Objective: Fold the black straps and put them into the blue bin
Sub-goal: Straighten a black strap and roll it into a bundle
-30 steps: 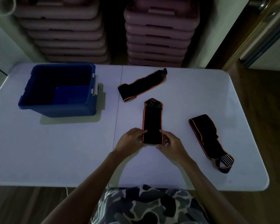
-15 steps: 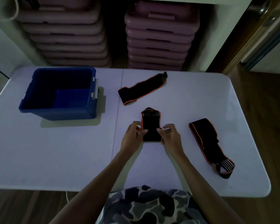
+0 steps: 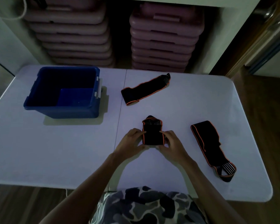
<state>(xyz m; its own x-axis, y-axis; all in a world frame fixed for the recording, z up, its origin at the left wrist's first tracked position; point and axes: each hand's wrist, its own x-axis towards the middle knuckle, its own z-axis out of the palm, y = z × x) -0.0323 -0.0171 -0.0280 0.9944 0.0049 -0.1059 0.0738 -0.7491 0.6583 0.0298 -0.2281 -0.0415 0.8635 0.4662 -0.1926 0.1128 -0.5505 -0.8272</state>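
A black strap with orange edging lies folded short on the white table, near the middle. My left hand grips its left edge and my right hand grips its right edge. A second strap lies flat and unfolded further back. A third strap stretches out at the right, its striped loop end toward the front edge. The blue bin stands at the back left with nothing visible inside.
Two stacks of pinkish plastic cases stand on the floor behind the table. A seam runs across the table's middle. The table's front edge is close to my body; wooden floor lies to the right.
The strap between my hands went from a long strip to a short folded bundle. Both hands moved forward with it and now pinch its sides.
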